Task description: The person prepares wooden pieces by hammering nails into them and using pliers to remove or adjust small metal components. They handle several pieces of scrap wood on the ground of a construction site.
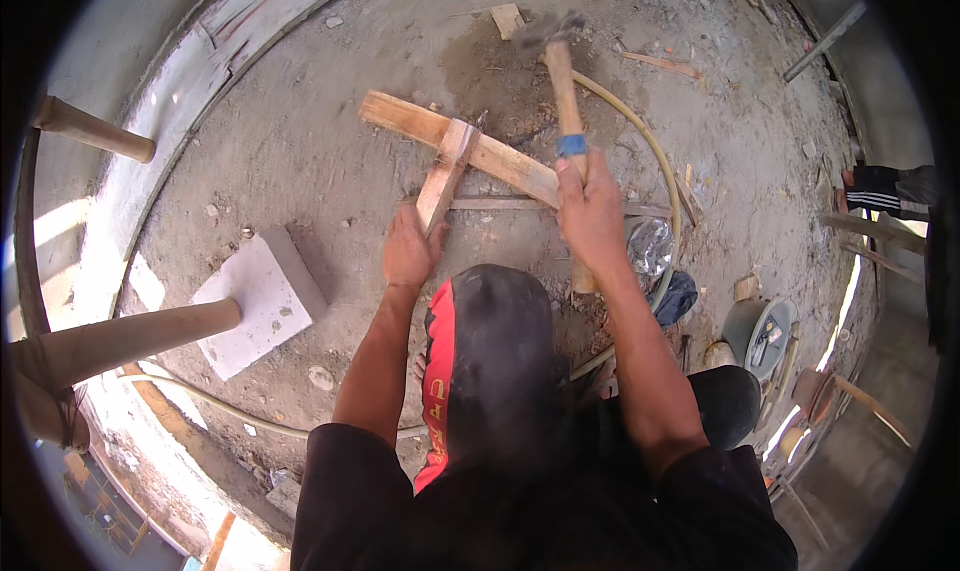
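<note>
Right hand gripping hammer, head blurred
</note>
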